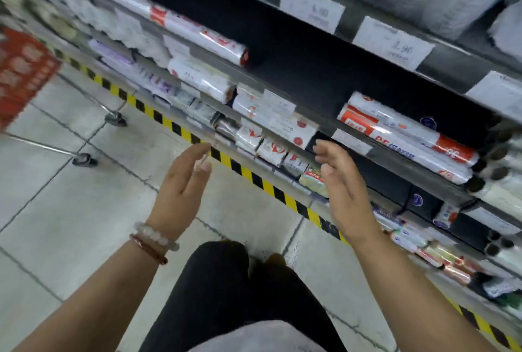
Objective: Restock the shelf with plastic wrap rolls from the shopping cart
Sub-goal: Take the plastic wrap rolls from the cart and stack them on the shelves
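Left hand (180, 182) and right hand (341, 182), relaxed and empty, hover before the shelf (395, 153); between-rolls step: next, likely reach toward the shopping cart (25, 74) at ten o'clock.

Plastic wrap rolls are lying on their sides along the dark shelf (310, 69): one long white roll with red bands (166, 16) is resting at the shelf's left end, along its front edge, while a stack of white-and-orange rolls (406, 137) is sitting at the right end. At the far left, the red shopping cart (22, 74) is showing, blurred.
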